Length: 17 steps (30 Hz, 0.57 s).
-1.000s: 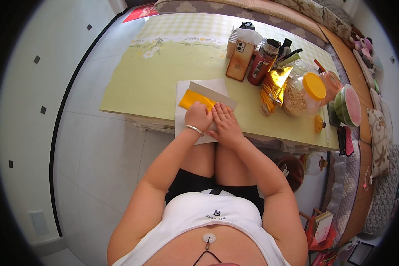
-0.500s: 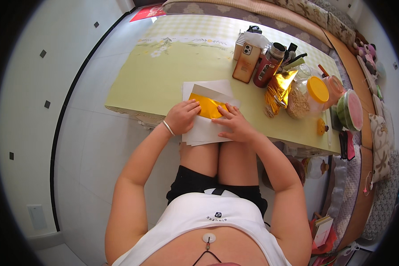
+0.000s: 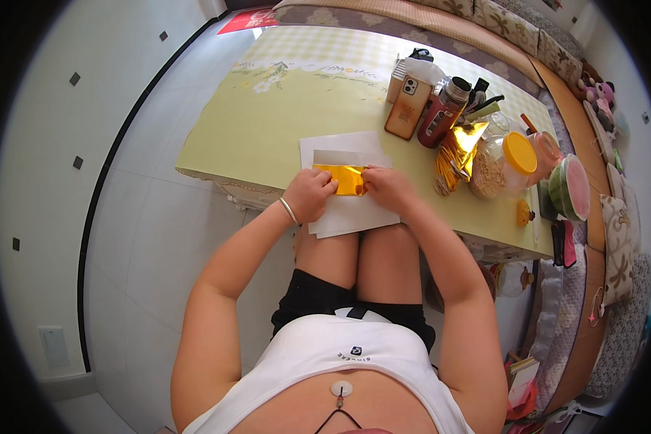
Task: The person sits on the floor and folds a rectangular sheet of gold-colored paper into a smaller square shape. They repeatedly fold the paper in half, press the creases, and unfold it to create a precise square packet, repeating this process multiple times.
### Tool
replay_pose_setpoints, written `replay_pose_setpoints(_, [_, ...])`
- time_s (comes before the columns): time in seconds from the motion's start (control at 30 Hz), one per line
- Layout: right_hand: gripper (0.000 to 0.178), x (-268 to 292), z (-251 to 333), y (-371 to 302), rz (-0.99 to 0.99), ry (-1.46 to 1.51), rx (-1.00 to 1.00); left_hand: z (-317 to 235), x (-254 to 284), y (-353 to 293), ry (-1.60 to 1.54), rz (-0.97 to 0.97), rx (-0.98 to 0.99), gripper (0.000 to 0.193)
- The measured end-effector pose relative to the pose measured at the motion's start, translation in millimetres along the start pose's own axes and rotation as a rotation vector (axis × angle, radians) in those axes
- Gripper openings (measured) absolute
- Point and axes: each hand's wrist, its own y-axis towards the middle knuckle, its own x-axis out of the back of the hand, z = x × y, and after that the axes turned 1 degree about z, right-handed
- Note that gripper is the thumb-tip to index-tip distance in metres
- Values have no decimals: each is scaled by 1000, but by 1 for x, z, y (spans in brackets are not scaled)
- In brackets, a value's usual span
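Note:
A sheet of gold foil paper point(image 3: 349, 182) with a pale strip along its far edge lies over white paper sheets point(image 3: 358, 217) at the table's near edge. My left hand point(image 3: 312, 195) has its fingers bent closed on the foil paper's left end. At the right end, my right hand point(image 3: 389, 189) grips it with thumb and fingers pressed together. The foil surface is creased between the two hands, and my fingers cover both its ends. Part of the white paper reaches past the table edge over my thighs.
To the right on the table point(image 3: 246, 130) stand a phone point(image 3: 406, 108), a dark red bottle point(image 3: 443, 112), a pile of gold foil point(image 3: 461, 153), a yellow-lidded jar point(image 3: 500, 166) and a cut watermelon point(image 3: 571, 188). A small yellow figure point(image 3: 524, 213) sits near the right edge.
The foil paper has gone from slanted to nearly level. My right hand has changed from spread fingers lying on it to a pinch at its right end; my left fingers have curled in.

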Motion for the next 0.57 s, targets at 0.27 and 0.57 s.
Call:
replay_pose_setpoints(0.27, [30,-65,21,-14,-486,-206,219,10,-5,-2,75,-198,-71,15])
replay_pose_setpoints(0.57, [26,-67,9,-19,-518,36,236,-10,-3,-14,-383,-315,226,14])
